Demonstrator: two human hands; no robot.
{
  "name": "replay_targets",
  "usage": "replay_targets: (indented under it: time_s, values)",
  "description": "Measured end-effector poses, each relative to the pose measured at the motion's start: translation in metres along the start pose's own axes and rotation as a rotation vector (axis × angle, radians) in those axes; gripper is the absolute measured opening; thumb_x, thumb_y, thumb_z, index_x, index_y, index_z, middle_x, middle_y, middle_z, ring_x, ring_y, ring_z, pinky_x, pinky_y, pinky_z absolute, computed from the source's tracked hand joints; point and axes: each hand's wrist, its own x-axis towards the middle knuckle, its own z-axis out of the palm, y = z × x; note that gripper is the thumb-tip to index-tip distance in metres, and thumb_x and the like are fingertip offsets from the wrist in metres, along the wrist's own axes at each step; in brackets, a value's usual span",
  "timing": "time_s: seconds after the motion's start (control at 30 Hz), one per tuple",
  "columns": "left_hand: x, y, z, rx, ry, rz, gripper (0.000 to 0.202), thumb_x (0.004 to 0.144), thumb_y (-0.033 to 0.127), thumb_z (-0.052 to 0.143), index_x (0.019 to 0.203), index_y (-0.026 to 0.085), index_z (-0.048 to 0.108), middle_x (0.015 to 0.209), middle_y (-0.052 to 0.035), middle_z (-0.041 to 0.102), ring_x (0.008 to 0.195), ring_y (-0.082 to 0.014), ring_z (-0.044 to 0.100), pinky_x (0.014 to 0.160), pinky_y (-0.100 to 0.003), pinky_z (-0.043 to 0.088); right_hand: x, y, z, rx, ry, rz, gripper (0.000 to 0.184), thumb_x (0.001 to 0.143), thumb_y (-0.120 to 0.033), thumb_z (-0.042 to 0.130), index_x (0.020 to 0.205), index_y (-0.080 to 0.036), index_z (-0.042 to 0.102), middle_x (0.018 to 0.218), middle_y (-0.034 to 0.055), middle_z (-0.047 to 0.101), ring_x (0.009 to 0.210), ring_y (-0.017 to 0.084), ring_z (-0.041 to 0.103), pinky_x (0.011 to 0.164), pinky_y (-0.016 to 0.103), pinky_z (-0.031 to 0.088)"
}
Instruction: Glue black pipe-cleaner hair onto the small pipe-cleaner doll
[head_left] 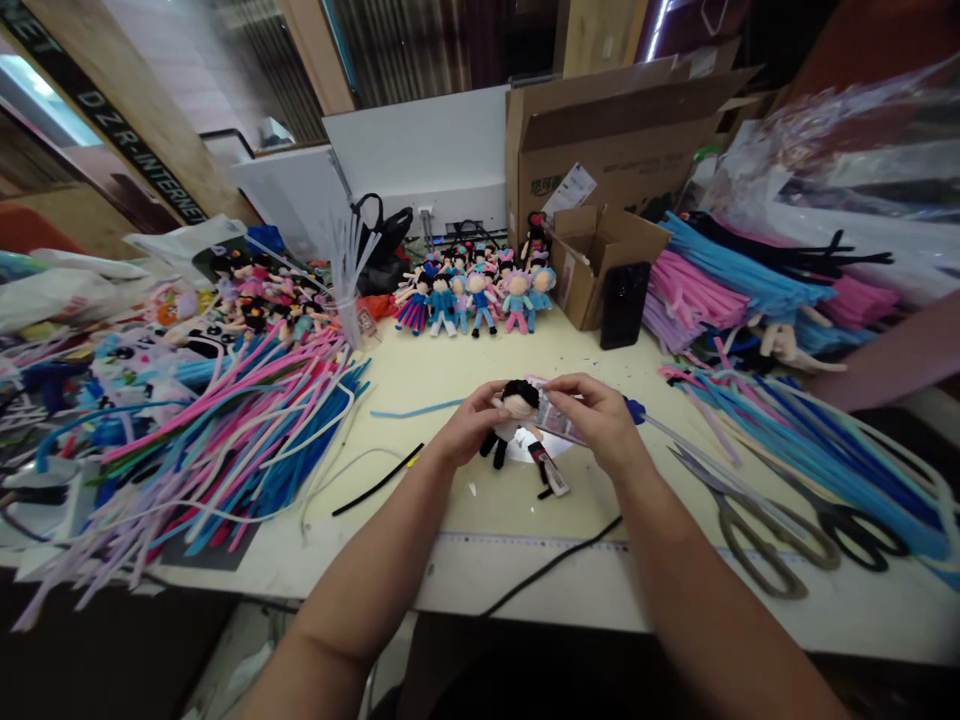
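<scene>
My left hand (pixel 471 425) pinches a small pipe-cleaner doll (pixel 511 415) with black hair, a pale face and black legs, held just above the cream table (pixel 420 385). My right hand (pixel 598 418) is closed on the doll's other side, fingers at its head, and also holds what looks like a small clear packet (pixel 559 425). A small tube or lighter (pixel 549 468) lies under the doll. Loose black pipe cleaners (pixel 379 482) lie to the left and across the front edge.
Heaps of coloured pipe cleaners fill the left (pixel 225 440) and right (pixel 787 430). Two pairs of scissors (pixel 757 530) lie at the right. Finished dolls (pixel 476 290), a black phone (pixel 624 305) and cardboard boxes (pixel 600 140) stand behind. Another person's arm (pixel 892 365) reaches in from the right.
</scene>
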Motion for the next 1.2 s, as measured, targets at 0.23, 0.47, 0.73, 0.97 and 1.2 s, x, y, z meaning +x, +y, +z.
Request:
replay_targets:
  time_s: [0.23,0.47,0.73,0.97,1.2]
  values:
    - [-0.0014,-0.0012,0.0006,0.107,0.004,-0.024,0.047,0.061,0.024,0.077,0.106,0.020,0.065,0.094,-0.0015,0.066,0.081,-0.0167,0.059,0.073,-0.027,0.041,0.0015,-0.0007,-0.0015,0.036,-0.123,0.096,0.024,0.063,-0.035,0.074,0.081,-0.020,0.069,0.084,0.0017,0.065,0.073,0.016,0.059,0.069,0.030,0.047]
    - [-0.0016,-0.0018,0.0009,0.055,-0.006,-0.070,0.046,0.059,0.022,0.077,0.103,0.020,0.068,0.093,-0.0011,0.067,0.079,-0.0159,0.059,0.071,-0.026,0.041,0.0006,-0.0028,-0.0036,0.030,-0.177,0.078,0.020,0.066,-0.031,0.072,0.082,-0.021,0.068,0.083,0.0008,0.063,0.078,0.015,0.059,0.069,0.029,0.047]
    - [-0.0026,-0.0011,0.0052,-0.026,0.010,-0.115,0.044,0.054,0.020,0.079,0.097,0.019,0.069,0.087,-0.0009,0.070,0.073,-0.0155,0.061,0.067,-0.025,0.042,0.0014,0.0002,-0.0047,-0.033,-0.181,0.006,0.017,0.068,-0.029,0.069,0.081,-0.020,0.068,0.086,0.0014,0.061,0.080,0.016,0.058,0.073,0.029,0.047]
    - [-0.0017,-0.0010,0.0046,-0.027,-0.023,-0.123,0.045,0.054,0.021,0.080,0.098,0.017,0.069,0.084,-0.0023,0.071,0.071,-0.0162,0.062,0.066,-0.025,0.044,0.0036,0.0016,-0.0082,-0.126,-0.213,-0.070,0.017,0.071,-0.031,0.068,0.084,-0.020,0.068,0.089,0.0029,0.061,0.085,0.017,0.059,0.078,0.032,0.047]
    - [-0.0016,-0.0017,0.0025,-0.045,-0.060,-0.105,0.046,0.054,0.021,0.081,0.098,0.017,0.069,0.085,-0.0027,0.071,0.072,-0.0168,0.063,0.068,-0.027,0.045,0.0024,-0.0014,-0.0095,-0.119,-0.241,-0.020,0.019,0.069,-0.034,0.068,0.082,-0.021,0.066,0.087,0.0028,0.063,0.083,0.018,0.060,0.073,0.031,0.049]
